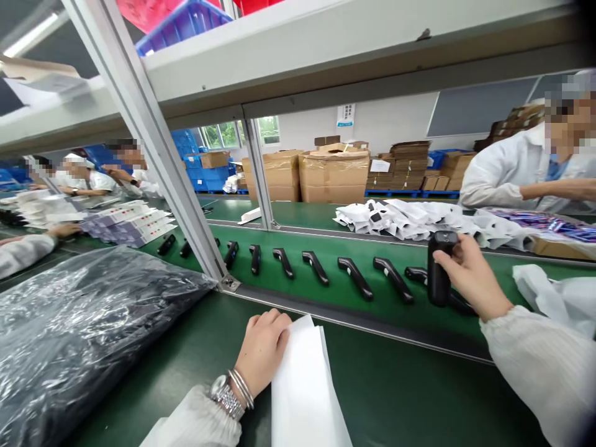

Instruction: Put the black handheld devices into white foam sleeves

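My right hand is closed round a black handheld device, held upright above the green belt with the thumb on its near side. My left hand rests low at the centre, fingers bent and the thumb along the upper left edge of a flat white pouch. The fingertips are partly hidden, but the hand appears to pinch the pouch. Beyond it, a row of black pistol-shaped devices lies spaced out on the green conveyor belt. One of them is partly covered by my right hand and its device.
A large black plastic-wrapped bundle fills the left side. A metal post and an overhead shelf frame the belt. White pouches are piled across it. Co-workers sit at the far right and left; purple-and-white boxes are stacked left.
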{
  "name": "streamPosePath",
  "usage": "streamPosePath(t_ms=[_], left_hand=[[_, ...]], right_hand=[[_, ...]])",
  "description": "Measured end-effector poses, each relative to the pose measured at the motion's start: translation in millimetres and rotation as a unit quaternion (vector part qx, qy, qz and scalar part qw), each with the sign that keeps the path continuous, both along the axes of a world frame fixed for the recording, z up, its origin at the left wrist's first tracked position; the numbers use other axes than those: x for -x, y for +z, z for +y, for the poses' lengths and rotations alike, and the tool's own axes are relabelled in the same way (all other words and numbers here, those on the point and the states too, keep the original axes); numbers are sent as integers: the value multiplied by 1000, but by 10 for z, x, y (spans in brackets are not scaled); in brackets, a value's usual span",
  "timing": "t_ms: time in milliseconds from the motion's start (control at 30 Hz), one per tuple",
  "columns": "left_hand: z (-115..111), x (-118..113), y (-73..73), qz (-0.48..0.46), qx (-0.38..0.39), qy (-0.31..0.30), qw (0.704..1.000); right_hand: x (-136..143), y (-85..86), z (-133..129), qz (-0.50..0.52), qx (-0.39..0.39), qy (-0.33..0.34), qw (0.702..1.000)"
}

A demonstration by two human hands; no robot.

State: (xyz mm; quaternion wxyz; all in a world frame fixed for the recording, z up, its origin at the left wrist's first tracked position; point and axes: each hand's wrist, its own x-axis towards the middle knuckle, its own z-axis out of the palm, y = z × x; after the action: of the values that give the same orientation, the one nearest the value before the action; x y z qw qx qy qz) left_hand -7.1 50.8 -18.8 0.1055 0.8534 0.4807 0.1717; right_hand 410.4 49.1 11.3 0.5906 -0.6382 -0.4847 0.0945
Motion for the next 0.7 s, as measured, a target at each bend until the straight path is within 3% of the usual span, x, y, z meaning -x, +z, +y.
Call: streamPosePath(t_ms=[100,200,300,500,700], left_hand=[[61,-12,-1,-13,-6,0,1000],[89,-42,21,-48,-29,-19,998],[45,-89,86,-65,-57,-44,995],[-124,-204,238,-133,-35,-54,989],[-181,-334,352,-289,27,-32,956]], right_hand=[[460,48,-20,132,-3,76,988],[965,121,-53,257,-1,152,955],[1452,171,-26,320,-23,221,921],[2143,85,74,307,-72,293,903],[2271,-159,-164,231,31,401,886]])
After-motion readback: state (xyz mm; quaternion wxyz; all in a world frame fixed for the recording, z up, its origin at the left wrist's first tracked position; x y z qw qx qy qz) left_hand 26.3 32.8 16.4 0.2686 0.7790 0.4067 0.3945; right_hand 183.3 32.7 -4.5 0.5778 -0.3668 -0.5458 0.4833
